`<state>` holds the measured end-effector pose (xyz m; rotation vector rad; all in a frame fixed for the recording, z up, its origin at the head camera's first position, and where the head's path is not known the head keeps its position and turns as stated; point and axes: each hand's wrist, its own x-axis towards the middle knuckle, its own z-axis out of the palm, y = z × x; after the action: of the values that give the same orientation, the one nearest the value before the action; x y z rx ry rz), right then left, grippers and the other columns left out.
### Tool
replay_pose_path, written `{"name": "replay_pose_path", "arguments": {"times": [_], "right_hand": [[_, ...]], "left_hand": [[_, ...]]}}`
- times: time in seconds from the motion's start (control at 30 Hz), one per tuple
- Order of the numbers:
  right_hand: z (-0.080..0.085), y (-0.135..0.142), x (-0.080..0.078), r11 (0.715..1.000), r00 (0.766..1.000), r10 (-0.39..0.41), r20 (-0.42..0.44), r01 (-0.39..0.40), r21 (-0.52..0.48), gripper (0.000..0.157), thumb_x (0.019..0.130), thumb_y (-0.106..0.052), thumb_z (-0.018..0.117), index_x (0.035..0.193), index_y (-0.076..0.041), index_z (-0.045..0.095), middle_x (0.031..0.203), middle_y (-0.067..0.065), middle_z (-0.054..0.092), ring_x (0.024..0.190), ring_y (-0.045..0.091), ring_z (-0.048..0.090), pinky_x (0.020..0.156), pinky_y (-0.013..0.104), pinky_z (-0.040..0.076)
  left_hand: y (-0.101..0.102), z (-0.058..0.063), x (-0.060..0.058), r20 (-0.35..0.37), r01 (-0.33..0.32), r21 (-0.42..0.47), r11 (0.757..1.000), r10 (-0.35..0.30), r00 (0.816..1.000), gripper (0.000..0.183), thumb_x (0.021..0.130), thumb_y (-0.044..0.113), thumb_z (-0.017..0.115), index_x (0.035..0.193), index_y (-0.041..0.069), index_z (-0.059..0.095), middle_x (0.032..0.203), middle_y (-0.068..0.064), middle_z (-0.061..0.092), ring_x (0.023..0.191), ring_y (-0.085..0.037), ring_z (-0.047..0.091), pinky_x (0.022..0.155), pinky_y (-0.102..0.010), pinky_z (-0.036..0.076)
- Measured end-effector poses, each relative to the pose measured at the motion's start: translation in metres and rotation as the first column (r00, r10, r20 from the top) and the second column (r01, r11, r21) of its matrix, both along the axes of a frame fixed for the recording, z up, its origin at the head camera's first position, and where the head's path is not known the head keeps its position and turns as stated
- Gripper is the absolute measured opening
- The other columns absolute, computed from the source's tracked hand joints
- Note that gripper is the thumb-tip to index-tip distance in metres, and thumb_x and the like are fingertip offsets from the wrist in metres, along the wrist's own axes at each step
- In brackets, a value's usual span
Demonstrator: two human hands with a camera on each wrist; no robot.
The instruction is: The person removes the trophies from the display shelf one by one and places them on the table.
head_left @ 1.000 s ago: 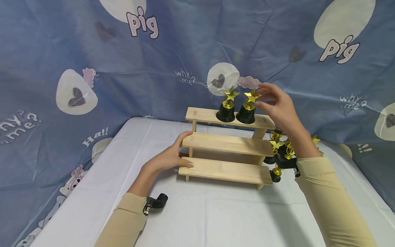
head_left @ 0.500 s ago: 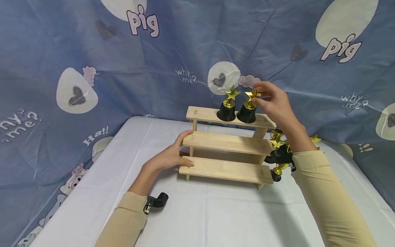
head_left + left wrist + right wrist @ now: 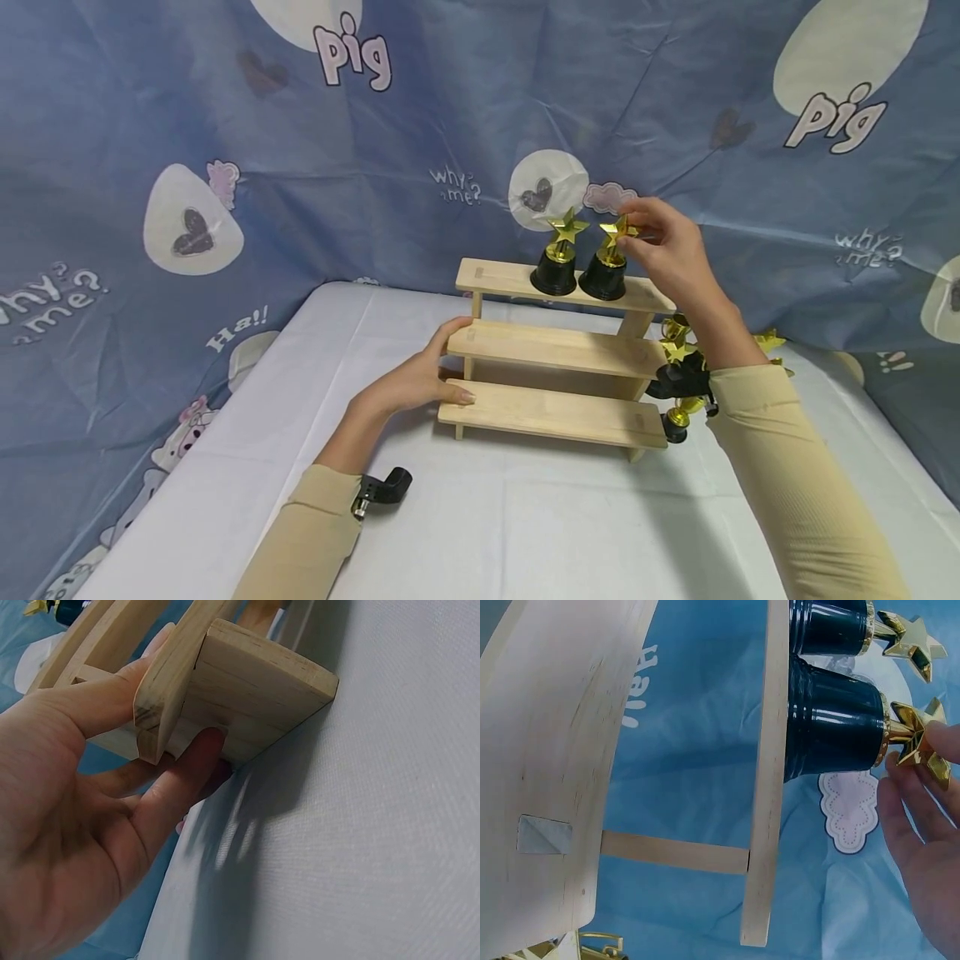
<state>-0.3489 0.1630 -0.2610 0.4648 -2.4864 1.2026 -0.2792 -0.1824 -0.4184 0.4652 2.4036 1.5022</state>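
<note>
A three-step wooden display stand stands on the white-covered table. My left hand holds its left end, thumb over the bottom step and the other fingers around the side. In the left wrist view, fingers reach beneath the step's wooden end. Two star trophies with black bases and gold stars are side by side on the top step. My right hand pinches the gold star of the right-hand trophy, its base close at the step's surface. The left-hand trophy stands upright, untouched.
Several more gold-and-black trophies, including a small cup trophy, stand right of the stand, partly hidden behind my right wrist. A blue printed cloth hangs right behind the table. The white tablecloth spreads in front.
My right hand has moved slightly left, its thumb and fingers coming together on the trophy's star. The left hand keeps its hold on the stand. The head view has shifted slightly.
</note>
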Motion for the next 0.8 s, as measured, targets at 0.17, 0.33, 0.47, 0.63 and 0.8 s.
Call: {"name": "replay_pose_path", "arguments": {"times": [0.17,0.33,0.47,0.63,0.8], "right_hand": [[0.001,0.001,0.000,1.000,1.000,-0.005,-0.008,0.005,-0.007,0.036,0.095,-0.011,0.066,0.130,-0.017,0.061,0.125,0.012,0.062,0.107,0.021,0.063,0.093,0.036,0.051],[0.000,0.003,0.001,1.000,1.000,-0.003,-0.022,0.002,-0.018,0.034,0.095,-0.010,0.067,0.128,-0.017,0.062,0.119,0.010,0.064,0.102,0.012,0.062,0.093,0.032,0.050],[-0.001,0.007,0.001,1.000,1.000,-0.005,-0.028,0.005,-0.029,0.035,0.094,-0.010,0.066,0.128,-0.017,0.062,0.117,0.008,0.063,0.102,0.008,0.060,0.093,0.032,0.049],[0.000,0.012,0.002,0.999,0.999,-0.001,-0.037,-0.001,-0.050,0.034,0.094,-0.012,0.066,0.127,-0.018,0.062,0.111,0.002,0.061,0.104,0.006,0.058,0.096,0.034,0.047],[0.001,0.016,0.005,0.999,0.999,0.001,-0.039,-0.003,-0.053,0.033,0.094,-0.013,0.066,0.127,-0.018,0.063,0.108,-0.003,0.060,0.106,0.005,0.057,0.100,0.038,0.046]], "left_hand": [[0.000,0.000,-0.001,0.000,-0.005,-0.004,1.000,0.005,1.000,0.113,0.077,0.026,0.087,0.149,0.058,0.007,0.168,-0.004,-0.001,0.153,-0.038,0.012,0.110,-0.061,0.037],[0.001,0.000,0.000,0.012,-0.001,0.010,1.000,0.001,1.000,0.114,0.076,0.023,0.088,0.151,0.056,0.008,0.167,-0.005,-0.001,0.153,-0.038,0.012,0.109,-0.060,0.038],[0.001,0.001,0.001,0.028,-0.001,0.027,1.000,0.001,1.000,0.115,0.077,0.019,0.087,0.151,0.056,0.007,0.167,-0.005,-0.003,0.152,-0.041,0.016,0.108,-0.060,0.039],[0.000,0.001,0.001,0.016,-0.001,0.028,1.000,0.001,1.000,0.115,0.077,0.020,0.087,0.153,0.052,0.007,0.167,-0.003,-0.004,0.152,-0.039,0.015,0.109,-0.060,0.037],[0.001,-0.001,-0.002,-0.005,0.005,0.023,1.000,-0.005,1.000,0.114,0.075,0.022,0.088,0.151,0.055,0.009,0.167,-0.004,-0.002,0.154,-0.035,0.008,0.113,-0.061,0.032]]}}
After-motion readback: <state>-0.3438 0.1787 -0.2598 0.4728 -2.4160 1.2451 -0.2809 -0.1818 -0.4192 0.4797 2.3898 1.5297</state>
